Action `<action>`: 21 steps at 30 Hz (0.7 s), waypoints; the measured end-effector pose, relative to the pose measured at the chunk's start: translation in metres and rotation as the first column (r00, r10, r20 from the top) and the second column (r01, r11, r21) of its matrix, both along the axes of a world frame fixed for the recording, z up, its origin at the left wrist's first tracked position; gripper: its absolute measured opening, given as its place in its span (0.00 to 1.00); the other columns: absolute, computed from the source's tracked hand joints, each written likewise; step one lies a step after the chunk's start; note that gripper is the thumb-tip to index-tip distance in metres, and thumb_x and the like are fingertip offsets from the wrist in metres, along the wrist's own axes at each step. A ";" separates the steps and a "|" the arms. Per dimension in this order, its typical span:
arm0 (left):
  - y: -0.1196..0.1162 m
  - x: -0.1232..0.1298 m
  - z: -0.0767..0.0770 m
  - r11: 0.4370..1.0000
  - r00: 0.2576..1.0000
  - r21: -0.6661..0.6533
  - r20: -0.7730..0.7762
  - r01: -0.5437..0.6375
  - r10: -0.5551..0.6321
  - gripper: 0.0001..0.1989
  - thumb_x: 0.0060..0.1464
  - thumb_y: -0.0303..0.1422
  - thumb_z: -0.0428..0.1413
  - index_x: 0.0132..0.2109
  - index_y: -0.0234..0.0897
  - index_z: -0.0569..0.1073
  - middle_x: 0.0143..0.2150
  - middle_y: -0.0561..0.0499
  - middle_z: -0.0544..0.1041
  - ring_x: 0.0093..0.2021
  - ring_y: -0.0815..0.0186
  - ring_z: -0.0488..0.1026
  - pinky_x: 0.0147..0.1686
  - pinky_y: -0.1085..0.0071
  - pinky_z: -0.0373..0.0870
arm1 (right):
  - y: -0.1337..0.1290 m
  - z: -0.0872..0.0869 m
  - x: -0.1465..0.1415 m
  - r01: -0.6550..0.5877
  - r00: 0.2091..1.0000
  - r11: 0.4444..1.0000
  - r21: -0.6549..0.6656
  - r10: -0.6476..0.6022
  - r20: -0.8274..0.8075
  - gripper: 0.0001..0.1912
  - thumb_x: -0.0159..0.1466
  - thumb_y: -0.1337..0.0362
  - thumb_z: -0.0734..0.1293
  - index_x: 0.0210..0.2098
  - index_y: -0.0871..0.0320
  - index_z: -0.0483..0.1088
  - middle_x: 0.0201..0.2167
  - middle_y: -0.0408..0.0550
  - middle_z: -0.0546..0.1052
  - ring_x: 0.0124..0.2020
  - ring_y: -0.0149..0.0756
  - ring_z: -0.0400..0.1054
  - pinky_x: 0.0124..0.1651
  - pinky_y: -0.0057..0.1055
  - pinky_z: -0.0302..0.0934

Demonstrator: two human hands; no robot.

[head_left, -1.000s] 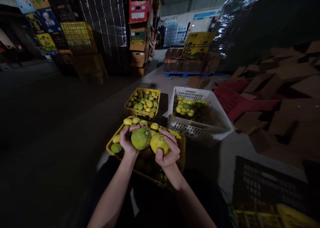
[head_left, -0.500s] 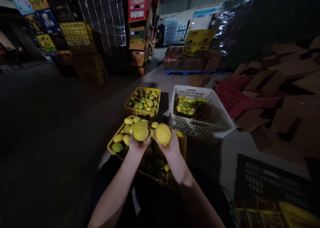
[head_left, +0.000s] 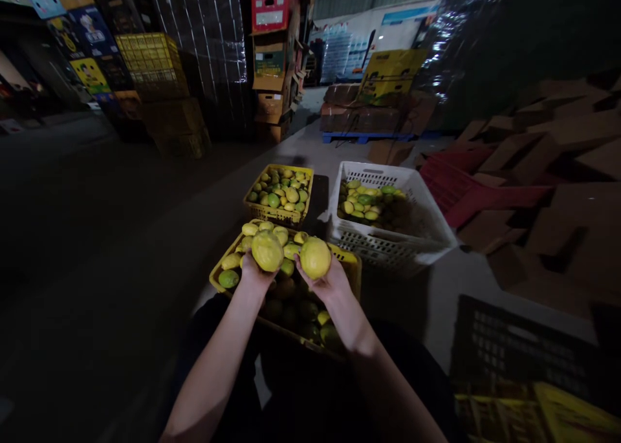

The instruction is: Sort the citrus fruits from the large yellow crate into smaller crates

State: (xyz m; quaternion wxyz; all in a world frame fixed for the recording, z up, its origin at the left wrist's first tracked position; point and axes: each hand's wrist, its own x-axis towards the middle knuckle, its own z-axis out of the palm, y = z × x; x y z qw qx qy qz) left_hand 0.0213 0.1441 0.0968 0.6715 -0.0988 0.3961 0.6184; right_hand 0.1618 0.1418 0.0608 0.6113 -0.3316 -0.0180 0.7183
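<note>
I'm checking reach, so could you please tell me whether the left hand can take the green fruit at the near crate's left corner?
Probably not: the left hand holds a yellowish fruit, though nothing appears to cover the green fruit.

Grey floor (head_left: pixel 305 149) — stacked white crates (head_left: pixel 427 220), blue pallet (head_left: pixel 363 137), heaped cardboard boxes (head_left: pixel 572 229)

One camera is riding on the person's head, looking forward and down. It is peeking over the left hand (head_left: pixel 256 277) and the right hand (head_left: pixel 332 280), which are showing up close. From the near edge of the front yellow crate (head_left: pixel 347 256), it is looking down inside (a bit like peering into a toy box). Past the far edge, it is seeing the back yellow crate (head_left: pixel 276 216); past the far right corner, the white crate (head_left: pixel 423 202). Farther off, it is catching the blue pallet (head_left: pixel 365 137).
</note>
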 end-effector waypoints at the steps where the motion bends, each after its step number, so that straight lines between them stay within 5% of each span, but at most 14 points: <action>1: 0.000 0.000 -0.002 1.000 1.000 -0.026 -0.026 0.002 -0.003 0.16 0.66 0.34 0.45 0.54 0.41 0.74 0.33 0.50 0.77 0.30 0.62 0.76 0.34 0.66 0.77 | -0.001 0.003 0.000 -0.003 1.000 0.998 -0.058 0.004 0.017 0.06 0.58 0.63 0.67 0.37 0.52 0.71 0.26 0.46 0.80 0.25 0.42 0.74 0.25 0.39 0.74; 8: -0.006 -0.001 -0.006 1.000 0.998 0.000 -0.053 0.025 -0.025 0.14 0.66 0.42 0.46 0.46 0.41 0.73 0.35 0.50 0.77 0.33 0.62 0.75 0.34 0.65 0.77 | -0.003 0.018 0.008 0.121 0.990 0.983 -0.141 -0.109 0.087 0.03 0.64 0.60 0.64 0.36 0.51 0.69 0.25 0.37 0.78 0.24 0.34 0.73 0.26 0.33 0.74; 17: -0.011 0.001 -0.003 0.995 0.993 -0.022 -0.058 0.102 -0.103 0.16 0.69 0.39 0.43 0.44 0.41 0.74 0.31 0.50 0.77 0.31 0.61 0.74 0.32 0.65 0.74 | 0.007 -0.019 0.020 -0.012 0.991 1.000 -0.015 0.013 0.131 0.06 0.62 0.59 0.65 0.35 0.53 0.71 0.25 0.46 0.80 0.22 0.40 0.76 0.25 0.35 0.72; 21: -0.015 0.001 0.004 0.998 0.998 0.029 0.008 0.062 -0.062 0.17 0.70 0.39 0.42 0.45 0.40 0.75 0.32 0.50 0.78 0.32 0.61 0.75 0.35 0.64 0.75 | 0.003 -0.017 0.019 -0.007 0.992 1.000 -0.024 0.010 0.123 0.09 0.63 0.57 0.62 0.32 0.54 0.70 0.20 0.47 0.78 0.18 0.38 0.72 0.19 0.30 0.67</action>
